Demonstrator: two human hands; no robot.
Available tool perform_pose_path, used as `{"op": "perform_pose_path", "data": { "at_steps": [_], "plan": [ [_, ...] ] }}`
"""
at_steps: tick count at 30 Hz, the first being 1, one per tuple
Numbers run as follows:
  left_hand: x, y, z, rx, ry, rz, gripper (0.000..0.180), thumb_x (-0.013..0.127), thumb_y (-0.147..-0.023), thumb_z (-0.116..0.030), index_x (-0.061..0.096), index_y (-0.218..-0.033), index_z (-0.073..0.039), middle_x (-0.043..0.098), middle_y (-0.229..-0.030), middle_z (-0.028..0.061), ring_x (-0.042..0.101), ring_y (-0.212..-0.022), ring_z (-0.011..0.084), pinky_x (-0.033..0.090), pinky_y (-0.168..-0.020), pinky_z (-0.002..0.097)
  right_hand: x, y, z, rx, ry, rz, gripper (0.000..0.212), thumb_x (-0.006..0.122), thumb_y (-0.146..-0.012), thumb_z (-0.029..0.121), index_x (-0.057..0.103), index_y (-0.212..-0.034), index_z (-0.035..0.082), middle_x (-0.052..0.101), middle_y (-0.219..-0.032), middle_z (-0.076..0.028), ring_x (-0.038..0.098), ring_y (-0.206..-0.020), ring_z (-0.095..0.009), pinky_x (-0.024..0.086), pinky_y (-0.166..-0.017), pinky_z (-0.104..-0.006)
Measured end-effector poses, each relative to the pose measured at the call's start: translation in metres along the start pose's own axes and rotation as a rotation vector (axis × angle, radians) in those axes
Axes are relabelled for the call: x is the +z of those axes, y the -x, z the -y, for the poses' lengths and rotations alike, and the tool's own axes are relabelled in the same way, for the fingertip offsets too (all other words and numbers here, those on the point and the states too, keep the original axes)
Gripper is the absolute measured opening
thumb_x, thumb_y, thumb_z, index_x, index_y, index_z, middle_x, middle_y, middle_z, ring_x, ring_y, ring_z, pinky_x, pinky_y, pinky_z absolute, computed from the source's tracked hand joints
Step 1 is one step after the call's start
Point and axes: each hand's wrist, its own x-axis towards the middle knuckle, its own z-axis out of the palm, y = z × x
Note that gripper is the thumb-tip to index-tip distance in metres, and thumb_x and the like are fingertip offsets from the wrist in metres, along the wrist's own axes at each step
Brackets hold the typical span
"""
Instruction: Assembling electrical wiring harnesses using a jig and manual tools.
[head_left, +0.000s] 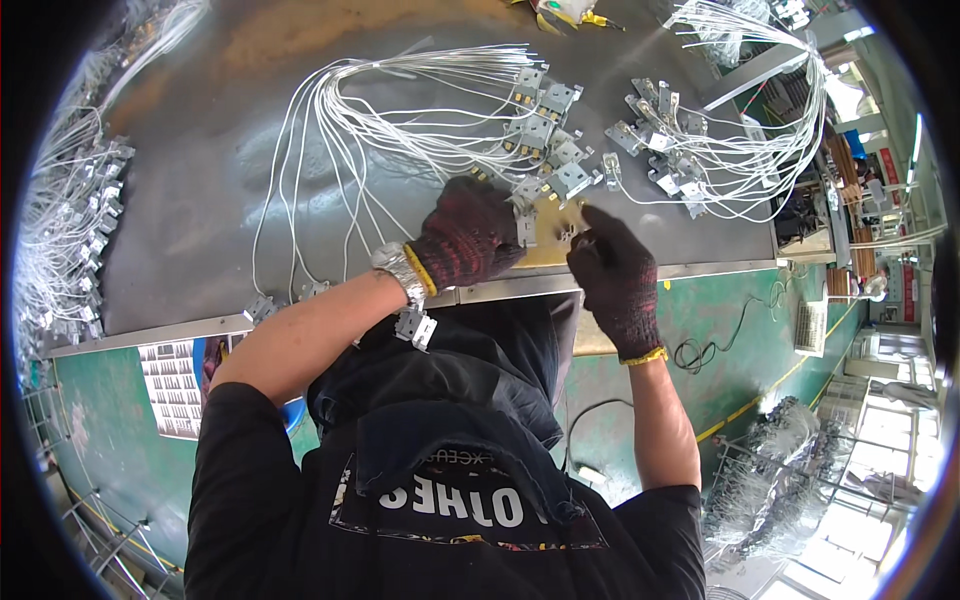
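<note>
My left hand (465, 235), in a dark red-and-black knit glove with a yellow cuff, is closed on a small metal bracket (526, 228) near the table's front edge. Silvery foil wraps that wrist. Just to the right, my right hand (613, 275), gloved alike, has its fingers curled together; what they may hold is small and blurred. Between the hands lies a yellowish board (548, 252) with small metal bits on it. Beyond them, a bundle of white wires (335, 110) ends in several metal brackets (535, 130).
A second wire bundle (800, 130) with brackets lies at the right of the metal table (200, 260). Many wired brackets (95, 220) are heaped along the left edge. Brackets (415, 328) hang at the front edge. A cable (710, 350) lies on the green floor.
</note>
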Motion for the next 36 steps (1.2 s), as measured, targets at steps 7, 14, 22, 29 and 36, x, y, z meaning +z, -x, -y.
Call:
{"op": "perform_pose_path", "data": {
  "at_steps": [7,14,22,29,36],
  "plan": [
    [-0.036,0.021,0.013,0.062,0.126,0.355,0.052,0.074,-0.081,-0.058,0.075,-0.101,-0.011,0.072,-0.105,0.0134,0.066,-0.102,0.0359,0.044,-0.098,0.0489,0.016,-0.035,-0.015,0.206,-0.325,-0.111,0.057,0.069,-0.091,0.014,0.052,-0.144,0.003,0.055,-0.071,0.0,0.051,-0.054,-0.006,0.044,-0.045,-0.0255],
    [-0.026,0.054,0.024,0.019,-0.178,0.452,0.045,0.072,-0.082,-0.052,0.074,-0.094,-0.009,0.073,-0.1,0.0139,0.066,-0.097,0.0371,0.048,-0.089,0.051,0.024,-0.06,-0.018,0.206,-0.378,-0.106,0.052,0.07,-0.092,0.018,0.056,-0.14,0.003,0.06,-0.078,-0.002,0.054,-0.056,-0.008,0.046,-0.046,-0.0248],
    [-0.027,0.05,0.005,-0.161,-0.145,0.095,0.064,0.079,-0.076,-0.044,0.062,-0.121,-0.002,0.064,-0.119,0.0189,0.057,-0.111,0.0358,0.044,-0.098,0.0477,0.039,-0.017,0.011,0.426,-0.615,0.06,0.023,0.07,-0.089,0.015,0.066,-0.108,0.003,0.059,-0.067,-0.003,0.055,-0.051,-0.01,0.043,-0.045,-0.0259],
    [-0.04,0.052,0.006,-0.02,-0.109,0.203,0.068,0.081,-0.075,-0.039,0.06,-0.131,-0.007,0.066,-0.121,0.0145,0.058,-0.11,0.0353,0.046,-0.097,0.0485,0.067,0.025,0.001,0.452,-0.673,0.057,0.018,0.071,-0.089,0.006,0.063,-0.105,0.003,0.062,-0.072,-0.003,0.057,-0.054,-0.011,0.044,-0.046,-0.0271],
    [-0.029,0.029,0.014,0.041,-0.061,0.144,0.09,0.082,-0.076,-0.04,0.044,-0.153,-0.014,0.064,-0.129,0.0159,0.058,-0.119,0.0362,0.048,-0.098,0.0477,0.058,0.002,-0.01,0.388,-0.553,-0.018,0.019,0.072,-0.09,0.009,0.063,-0.106,0.003,0.062,-0.071,-0.003,0.057,-0.054,-0.011,0.045,-0.047,-0.0271]
  ]
}}
